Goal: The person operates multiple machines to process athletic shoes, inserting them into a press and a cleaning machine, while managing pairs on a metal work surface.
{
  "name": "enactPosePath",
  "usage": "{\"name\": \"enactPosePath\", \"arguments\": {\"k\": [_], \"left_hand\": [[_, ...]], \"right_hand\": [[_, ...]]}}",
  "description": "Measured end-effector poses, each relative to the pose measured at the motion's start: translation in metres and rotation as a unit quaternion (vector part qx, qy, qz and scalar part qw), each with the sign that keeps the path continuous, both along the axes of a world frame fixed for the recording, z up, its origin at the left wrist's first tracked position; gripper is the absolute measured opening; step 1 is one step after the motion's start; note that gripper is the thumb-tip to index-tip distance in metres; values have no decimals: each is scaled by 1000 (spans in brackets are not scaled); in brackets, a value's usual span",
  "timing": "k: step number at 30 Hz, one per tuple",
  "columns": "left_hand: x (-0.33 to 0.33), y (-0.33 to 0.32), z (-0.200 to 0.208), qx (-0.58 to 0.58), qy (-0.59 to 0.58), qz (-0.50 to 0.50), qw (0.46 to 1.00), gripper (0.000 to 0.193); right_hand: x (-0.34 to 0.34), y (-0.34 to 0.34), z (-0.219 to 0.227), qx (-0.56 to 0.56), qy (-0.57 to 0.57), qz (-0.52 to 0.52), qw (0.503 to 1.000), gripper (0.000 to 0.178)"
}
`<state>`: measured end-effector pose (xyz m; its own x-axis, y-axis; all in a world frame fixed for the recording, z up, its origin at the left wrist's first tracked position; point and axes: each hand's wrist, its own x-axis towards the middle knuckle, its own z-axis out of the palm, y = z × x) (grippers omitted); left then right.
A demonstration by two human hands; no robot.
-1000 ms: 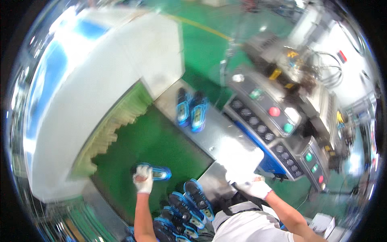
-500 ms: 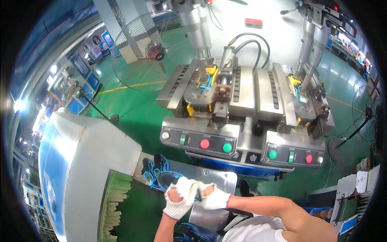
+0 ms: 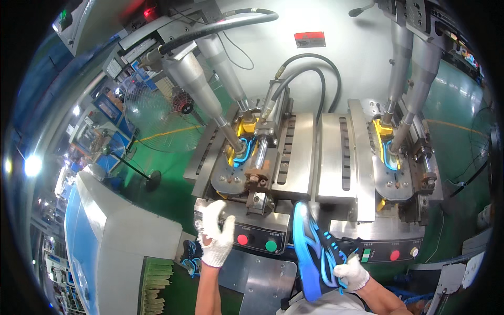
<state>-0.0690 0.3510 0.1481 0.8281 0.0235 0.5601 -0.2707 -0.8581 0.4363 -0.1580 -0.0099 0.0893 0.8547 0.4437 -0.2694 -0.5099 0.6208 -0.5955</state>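
My right hand [image 3: 353, 274], in a white knit glove, grips a black and blue sneaker [image 3: 329, 252] by its laced side. The shoe is tipped up, its bright blue sole facing left. My left hand [image 3: 215, 236], gloved too, is empty with its fingers spread. It is over the left end of the left control panel [image 3: 257, 233], covering part of it; whether it touches a control I cannot tell. Behind it, the left press station [image 3: 229, 181] has metal rods reaching down between yellow clamps, around something blue-edged. The right press station [image 3: 394, 181] also has a blue-edged piece in it.
Further sneakers [image 3: 191, 257] sit low at the left, beside a metal plate [image 3: 262, 281]. A grey-and-blue machine [image 3: 123, 220] with green strip flaps stands left. The right control panel [image 3: 388, 249] has coloured buttons. A floor fan [image 3: 163, 107] stands behind the left press.
My hands were together low in front, beside the shoes; now they are apart. The right has raised a sneaker near the panels, while the left has opened and moved up to the left panel.
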Motion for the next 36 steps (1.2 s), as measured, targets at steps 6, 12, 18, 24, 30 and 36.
{"name": "enactPosePath", "arguments": {"k": [6, 12, 18, 24, 30, 36], "left_hand": [[10, -3, -16, -46, 31, -25, 998, 39], [2, 9, -27, -59, 46, -42, 996, 40], [29, 27, -36, 19, 17, -63, 998, 41], [121, 26, -65, 8, 95, -64, 993, 44], [233, 22, -123, 17, 147, -21, 989, 66], [315, 8, -153, 36, 197, 84, 976, 89]], "right_hand": [[4, -5, -8, -20, 2, -75, 997, 65], [-7, 12, -25, -53, -7, -80, 995, 39], [-4, 37, 28, -130, -49, -83, 987, 25], [11, 30, 15, -19, 15, -103, 994, 56], [17, 24, 1, -76, 4, -126, 989, 63], [-16, 2, -10, -146, 137, -85, 976, 26]]}}
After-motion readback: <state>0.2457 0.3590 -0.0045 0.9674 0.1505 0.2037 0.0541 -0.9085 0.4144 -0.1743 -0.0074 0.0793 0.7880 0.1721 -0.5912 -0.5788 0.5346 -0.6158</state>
